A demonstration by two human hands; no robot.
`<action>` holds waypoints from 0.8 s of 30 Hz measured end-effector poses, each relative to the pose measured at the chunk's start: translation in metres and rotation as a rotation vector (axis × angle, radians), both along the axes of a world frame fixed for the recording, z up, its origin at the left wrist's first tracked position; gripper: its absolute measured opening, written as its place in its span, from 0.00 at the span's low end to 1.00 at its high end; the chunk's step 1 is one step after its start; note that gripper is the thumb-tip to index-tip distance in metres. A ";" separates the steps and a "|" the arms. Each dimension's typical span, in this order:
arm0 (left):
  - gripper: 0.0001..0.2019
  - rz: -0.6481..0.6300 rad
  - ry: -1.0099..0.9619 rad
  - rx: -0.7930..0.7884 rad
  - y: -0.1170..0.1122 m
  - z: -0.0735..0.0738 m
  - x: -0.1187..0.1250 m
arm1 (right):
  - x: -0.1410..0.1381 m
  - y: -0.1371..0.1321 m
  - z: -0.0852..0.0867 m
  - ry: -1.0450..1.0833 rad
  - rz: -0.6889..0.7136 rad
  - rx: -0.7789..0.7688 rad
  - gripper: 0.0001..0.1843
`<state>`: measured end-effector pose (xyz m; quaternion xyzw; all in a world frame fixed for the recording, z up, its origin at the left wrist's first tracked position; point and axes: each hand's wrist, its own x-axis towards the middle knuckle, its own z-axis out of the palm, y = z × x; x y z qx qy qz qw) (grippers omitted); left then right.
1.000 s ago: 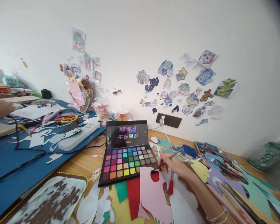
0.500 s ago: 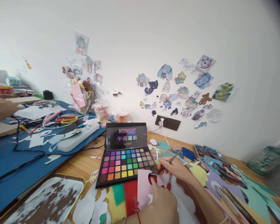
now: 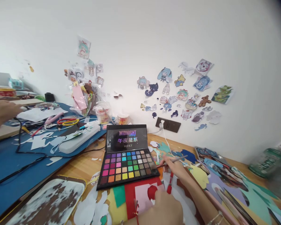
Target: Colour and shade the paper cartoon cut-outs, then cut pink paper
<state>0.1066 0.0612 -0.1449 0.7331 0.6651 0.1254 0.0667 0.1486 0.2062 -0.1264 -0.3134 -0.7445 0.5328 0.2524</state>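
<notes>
My right hand (image 3: 174, 167) is closed around a thin brush (image 3: 179, 158), its tip at the right edge of the open eyeshadow palette (image 3: 126, 165). The palette has rows of colourful pans and a dark lid lettered MIDNIGHT. In front of it, my left hand (image 3: 165, 204), with a red string at the wrist, is closed at a rounded red paper piece (image 3: 152, 192). Most of its fingertips are hidden. Pink paper (image 3: 141, 197) lies beneath that piece, over a red sheet (image 3: 129, 200). A slim red tool (image 3: 170, 184) lies between my hands.
Another person's hand (image 3: 4, 112) is at the far left over a blue desk (image 3: 9, 165). A white-smeared tray (image 3: 49, 200) lies at lower left. Paper cutouts (image 3: 199, 175) and a magazine-like stack (image 3: 210, 159) spread to the right. A green can (image 3: 264, 162) stands far right.
My left hand, the red piece and the pink paper have shifted down, away from the palette. The brush has tilted flatter, its tip now at the palette's right edge.
</notes>
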 end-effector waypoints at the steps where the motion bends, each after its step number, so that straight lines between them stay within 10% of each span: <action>1: 0.11 0.007 0.009 0.018 0.002 -0.011 0.003 | -0.001 0.000 -0.001 0.013 -0.016 -0.034 0.26; 13: 0.23 0.104 0.172 0.379 0.030 -0.070 0.015 | -0.007 -0.010 0.003 0.096 -0.061 -0.076 0.29; 24: 0.08 0.118 0.179 0.295 0.022 -0.070 0.022 | -0.013 -0.012 0.011 0.036 -0.122 0.123 0.30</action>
